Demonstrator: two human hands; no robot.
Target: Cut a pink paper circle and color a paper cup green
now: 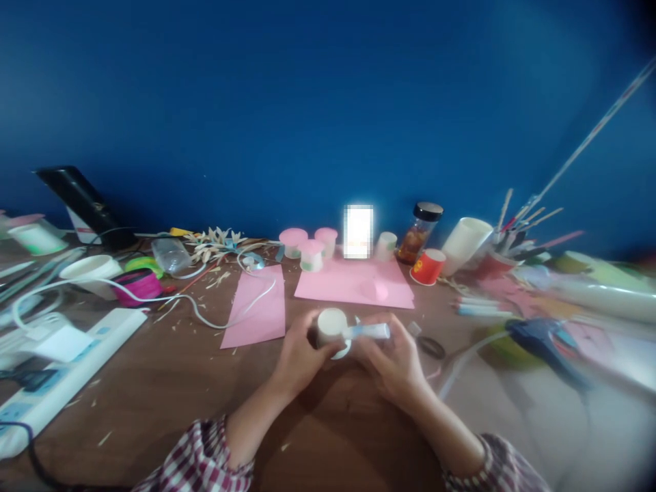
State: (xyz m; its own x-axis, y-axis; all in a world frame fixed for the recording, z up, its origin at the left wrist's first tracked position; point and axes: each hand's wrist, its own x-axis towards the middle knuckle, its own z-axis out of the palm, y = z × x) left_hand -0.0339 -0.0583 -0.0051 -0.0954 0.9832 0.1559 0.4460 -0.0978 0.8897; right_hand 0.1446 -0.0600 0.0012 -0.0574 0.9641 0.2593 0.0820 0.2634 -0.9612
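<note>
My left hand (302, 352) is closed around a small white paper cup (332, 322), whose flat pale round end faces up. A short white and pale blue tube (376, 331), possibly glue, sits in the fingers of my right hand (397, 355). Its narrow left end meets the cup's right side; whether it touches is too blurred to tell. Under the cup a curved white edge (341, 352) shows. Beyond my hands stand several white cups with pink round tops (311, 254), beside pink paper sheets (338, 283) with a pink disc (376, 290) on them.
A white power strip (76, 372) and cables lie at left, near a magenta tape roll (137, 287). A red paper cup (428, 266) and a dark-lidded jar (420, 232) stand at the back. At right is a dark blue glue gun (546, 348). Behind rises a blue wall.
</note>
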